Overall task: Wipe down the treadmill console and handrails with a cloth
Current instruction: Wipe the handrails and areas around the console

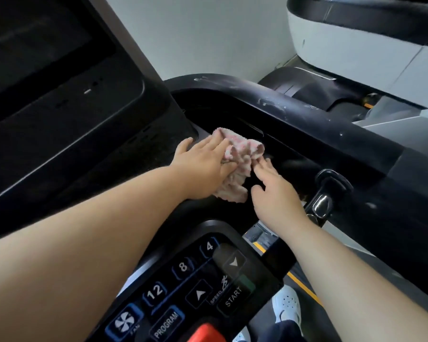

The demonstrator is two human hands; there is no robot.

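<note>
mid-wipe: the left hand lay spread flat on the crumpled pink-and-white terry cloth, pressing it into the black recessed plastic side tray at frame centre. the right hand, fingers straight and apart, touched the cloth's lower edge. early going, i judged: the curved black rail at upper right showed pale dusty smears. the tray held only the cloth, as far as its dark hollow showed.
</note>
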